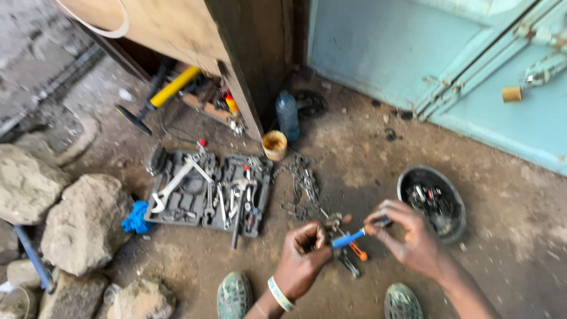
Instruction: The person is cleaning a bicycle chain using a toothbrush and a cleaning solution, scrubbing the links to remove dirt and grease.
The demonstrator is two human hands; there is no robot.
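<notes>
Two mesh-patterned shoes point(234, 293), the person's own, sit at the bottom edge of the dirt floor point(366, 159), one on each side of the forearms. Just above them the left hand point(302, 258), with a pale wristband point(280, 293) at the wrist, is curled into a loose fist, fingers folded around the near end of a blue-handled tool point(348, 238). The right hand point(407, 236) comes in from the lower right corner, wrist bent, thumb and fingertips pinched on the tool's far end; what sits at that tip is too small to tell. The tool is held level between the two hands, clear of the floor and over its lower middle. Directly beneath it lie an orange-handled tool point(358, 251) and a dark metal plier-like tool point(348, 263), one of each. Just right of the right hand stands one round dark metal bowl point(407, 180) holding small metal parts, too many and too blurred to count. Above the left hand a heap of chain point(301, 186) lies on the dirt. Left of it one open grey tool case point(208, 190) shows two halves with several spanners and wrenches. A blue rag point(136, 218) touches the case's left edge, beside several large stones point(85, 221). Further out stand one small yellow pot point(274, 145), one clear plastic bottle point(287, 115) and one yellow-barrelled pump point(172, 87) by the wooden panel point(171, 26); a pale blue metal door point(390, 47) closes the upper right.
</notes>
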